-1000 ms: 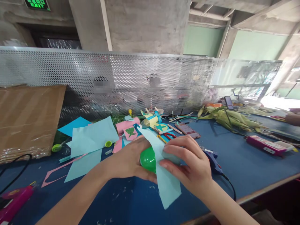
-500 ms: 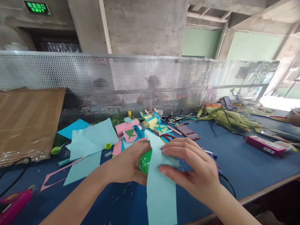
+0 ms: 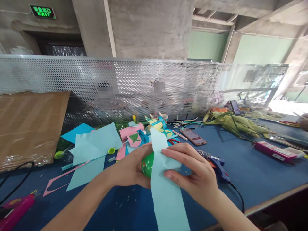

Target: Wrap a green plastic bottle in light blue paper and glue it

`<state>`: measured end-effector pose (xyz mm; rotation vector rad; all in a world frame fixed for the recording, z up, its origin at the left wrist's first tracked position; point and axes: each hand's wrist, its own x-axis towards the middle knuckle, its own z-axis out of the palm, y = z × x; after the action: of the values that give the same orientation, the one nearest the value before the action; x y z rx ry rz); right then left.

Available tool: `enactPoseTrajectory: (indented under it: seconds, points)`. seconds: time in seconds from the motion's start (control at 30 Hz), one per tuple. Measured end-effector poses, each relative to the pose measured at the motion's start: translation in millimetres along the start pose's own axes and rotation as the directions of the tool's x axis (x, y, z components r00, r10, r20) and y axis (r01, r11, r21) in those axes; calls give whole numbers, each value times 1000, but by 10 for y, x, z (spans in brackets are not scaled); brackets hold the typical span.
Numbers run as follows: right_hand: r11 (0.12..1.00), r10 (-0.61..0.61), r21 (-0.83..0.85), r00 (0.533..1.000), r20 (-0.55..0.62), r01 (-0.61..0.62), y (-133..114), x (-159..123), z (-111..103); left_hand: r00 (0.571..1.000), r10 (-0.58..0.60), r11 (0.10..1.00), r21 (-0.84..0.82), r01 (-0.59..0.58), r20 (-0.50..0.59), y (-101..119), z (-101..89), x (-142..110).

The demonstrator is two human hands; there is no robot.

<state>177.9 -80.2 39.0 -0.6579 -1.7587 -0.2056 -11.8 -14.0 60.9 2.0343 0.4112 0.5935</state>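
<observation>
My left hand [image 3: 134, 165] is closed around a shiny green bottle [image 3: 147, 165], only part of which shows. A long strip of light blue paper [image 3: 168, 195] lies against the bottle's right side, standing up above it and hanging down toward the table's front. With bent fingers and thumb, my right hand [image 3: 194, 173] grips the paper strip and presses it toward the bottle. The far side of the bottle and my left fingertips are hidden. Just beyond my hands lie a pink paper roll [image 3: 131, 131] and a pink piece with a green shape [image 3: 134, 139].
Light blue sheets [image 3: 96, 144] and a cardboard piece [image 3: 31, 128] lie left. A blue glue gun [image 3: 220, 168] with a cord is right of my hand, a phone [image 3: 193, 137] behind it. Corn husks [image 3: 238, 123] lie far right. A perforated metal screen [image 3: 144, 73] stands behind.
The paper strip's lower end has swung to the right, and its top leans differently. My right hand has shifted slightly left, uncovering more of the blue glue gun.
</observation>
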Motion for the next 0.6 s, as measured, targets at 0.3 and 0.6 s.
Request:
enactPoseTrajectory:
  seconds: [0.3, 0.6]
  points:
    - [1000, -13, 9, 1000, 13, 12, 41, -26, 88, 987, 93, 984, 162, -71, -134, -121, -46, -9]
    - [990, 130, 51, 990, 60, -133, 245, 205, 251, 977, 140, 962, 255, -95, -164, -93, -306, 6]
